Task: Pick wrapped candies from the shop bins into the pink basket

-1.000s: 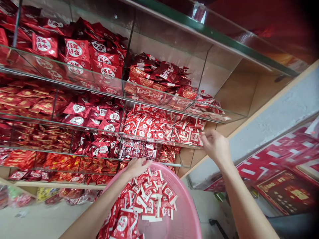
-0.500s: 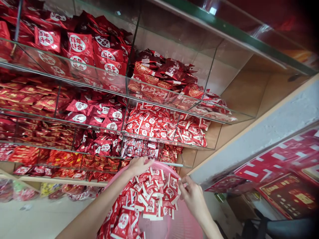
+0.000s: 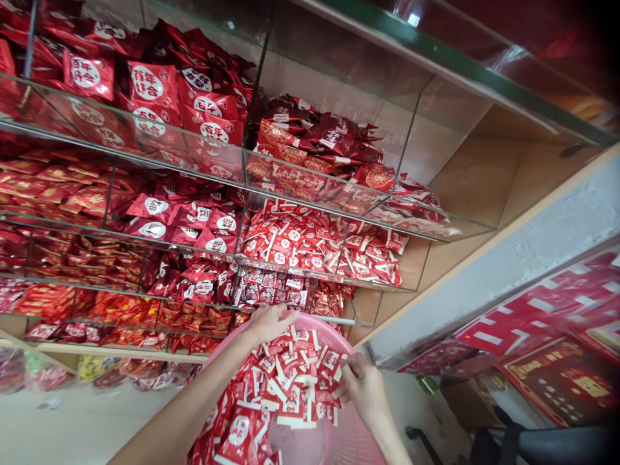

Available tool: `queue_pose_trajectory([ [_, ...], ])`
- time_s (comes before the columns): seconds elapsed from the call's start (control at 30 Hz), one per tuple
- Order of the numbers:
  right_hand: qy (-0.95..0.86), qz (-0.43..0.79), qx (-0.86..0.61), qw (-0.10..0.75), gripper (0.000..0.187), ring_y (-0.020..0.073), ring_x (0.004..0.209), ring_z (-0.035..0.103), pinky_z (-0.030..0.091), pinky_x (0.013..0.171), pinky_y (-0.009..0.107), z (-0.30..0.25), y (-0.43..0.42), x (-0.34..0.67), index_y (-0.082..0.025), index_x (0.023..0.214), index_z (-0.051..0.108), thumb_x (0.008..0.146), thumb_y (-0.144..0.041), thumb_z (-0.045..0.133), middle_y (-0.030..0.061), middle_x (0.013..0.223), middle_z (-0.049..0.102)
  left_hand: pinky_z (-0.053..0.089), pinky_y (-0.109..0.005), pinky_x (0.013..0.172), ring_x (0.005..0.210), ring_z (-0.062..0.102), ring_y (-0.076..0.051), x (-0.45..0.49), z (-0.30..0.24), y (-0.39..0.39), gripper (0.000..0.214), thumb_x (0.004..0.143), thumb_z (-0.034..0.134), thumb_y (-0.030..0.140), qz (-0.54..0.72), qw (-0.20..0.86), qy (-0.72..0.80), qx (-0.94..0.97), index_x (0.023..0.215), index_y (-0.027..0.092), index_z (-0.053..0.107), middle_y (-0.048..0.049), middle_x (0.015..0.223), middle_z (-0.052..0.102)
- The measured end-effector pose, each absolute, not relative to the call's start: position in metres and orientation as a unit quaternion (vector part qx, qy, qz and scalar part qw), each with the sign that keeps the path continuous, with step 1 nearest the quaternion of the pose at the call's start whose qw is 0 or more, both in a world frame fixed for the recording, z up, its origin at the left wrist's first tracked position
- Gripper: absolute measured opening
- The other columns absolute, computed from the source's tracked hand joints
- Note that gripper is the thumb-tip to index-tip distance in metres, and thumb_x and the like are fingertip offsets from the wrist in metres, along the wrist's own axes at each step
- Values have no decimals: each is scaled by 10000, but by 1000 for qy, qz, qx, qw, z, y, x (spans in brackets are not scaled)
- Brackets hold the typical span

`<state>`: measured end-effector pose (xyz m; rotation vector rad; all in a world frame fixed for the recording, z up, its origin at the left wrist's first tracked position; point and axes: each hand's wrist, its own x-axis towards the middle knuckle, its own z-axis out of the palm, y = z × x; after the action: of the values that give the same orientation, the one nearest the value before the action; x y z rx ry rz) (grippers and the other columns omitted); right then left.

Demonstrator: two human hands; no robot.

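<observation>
A pink plastic basket (image 3: 356,434) sits low in the middle, piled with small red and white sachets (image 3: 285,381). My left hand (image 3: 267,321) grips the basket's far rim, fingers curled over it. My right hand (image 3: 361,386) reaches into the pile from the right, its fingers closed on a few sachets at the heap's edge. Straight above the basket, a glass shelf compartment (image 3: 320,248) holds the same kind of red and white sachets.
Glass shelves (image 3: 145,148) in several tiers hold red packets in divided compartments. A wooden side panel (image 3: 465,187) and a pale wall (image 3: 533,239) bound them on the right. Red printed boxes (image 3: 547,336) lie at the lower right. Pale floor shows at the lower left.
My right hand came down from the shelf compartment to the basket and now closes on sachets in the pile. My left hand stayed on the basket rim.
</observation>
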<state>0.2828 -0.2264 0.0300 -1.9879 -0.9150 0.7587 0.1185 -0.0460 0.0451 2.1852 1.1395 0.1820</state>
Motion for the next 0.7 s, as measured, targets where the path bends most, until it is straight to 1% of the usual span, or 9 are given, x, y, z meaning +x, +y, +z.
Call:
queue_pose_trajectory([
  [0.1, -405, 255, -813, 332, 224, 181, 388, 577, 403, 374, 232, 34, -226, 280, -214, 776, 436, 800, -412, 333, 5, 483, 587, 430, -356, 731, 881, 603, -278, 119, 42, -45, 706, 748, 195, 732, 74, 321, 438, 837, 1027, 223, 598, -91, 927, 670],
  [0.2, -430, 173, -853, 242, 243, 191, 449, 594, 386, 422, 234, 37, -228, 279, -197, 873, 458, 831, -384, 309, 34, 528, 602, 425, -355, 751, 896, 601, -269, 119, 40, -45, 696, 755, 190, 725, 74, 326, 439, 834, 1030, 228, 592, -85, 945, 669],
  [0.27, -441, 114, -872, 180, 277, 207, 513, 612, 383, 462, 243, 40, -230, 278, -184, 970, 457, 851, -376, 296, 51, 561, 616, 423, -360, 760, 901, 601, -269, 120, 40, -45, 699, 757, 178, 726, 73, 328, 438, 834, 1035, 233, 587, -82, 948, 669],
  [0.33, -462, 84, -873, 130, 318, 217, 576, 628, 383, 496, 250, 45, -233, 276, -193, 1075, 440, 874, -365, 263, 58, 615, 639, 425, -364, 756, 899, 602, -271, 120, 41, -45, 706, 755, 167, 731, 72, 327, 436, 835, 1036, 236, 584, -82, 943, 671],
  [0.4, -486, 84, -866, 86, 341, 223, 628, 642, 384, 517, 256, 49, -235, 273, -220, 1147, 426, 888, -343, 241, 58, 670, 658, 429, -362, 744, 884, 606, -272, 120, 41, -45, 710, 751, 165, 736, 70, 325, 436, 836, 1021, 234, 589, -81, 924, 674],
  [0.47, -494, 90, -863, 48, 348, 235, 676, 650, 389, 532, 267, 52, -237, 269, -224, 1151, 444, 892, -323, 233, 70, 712, 668, 430, -355, 732, 866, 609, -272, 120, 41, -45, 711, 746, 172, 740, 70, 320, 437, 838, 991, 228, 601, -83, 904, 676],
  [0.57, -488, 98, -867, 22, 354, 252, 731, 650, 406, 569, 294, 55, -236, 265, -189, 1123, 470, 894, -330, 239, 100, 771, 673, 430, -349, 724, 854, 609, -270, 120, 42, -46, 706, 747, 177, 736, 74, 319, 437, 838, 968, 224, 611, -83, 899, 674],
  [0.7, -482, 111, -869, -3, 396, 246, 788, 640, 416, 624, 300, 54, -235, 263, -144, 1192, 427, 884, -362, 308, 108, 798, 671, 426, -361, 740, 865, 605, -275, 120, 43, -46, 709, 750, 182, 731, 75, 320, 440, 836, 1028, 229, 597, -83, 906, 673],
])
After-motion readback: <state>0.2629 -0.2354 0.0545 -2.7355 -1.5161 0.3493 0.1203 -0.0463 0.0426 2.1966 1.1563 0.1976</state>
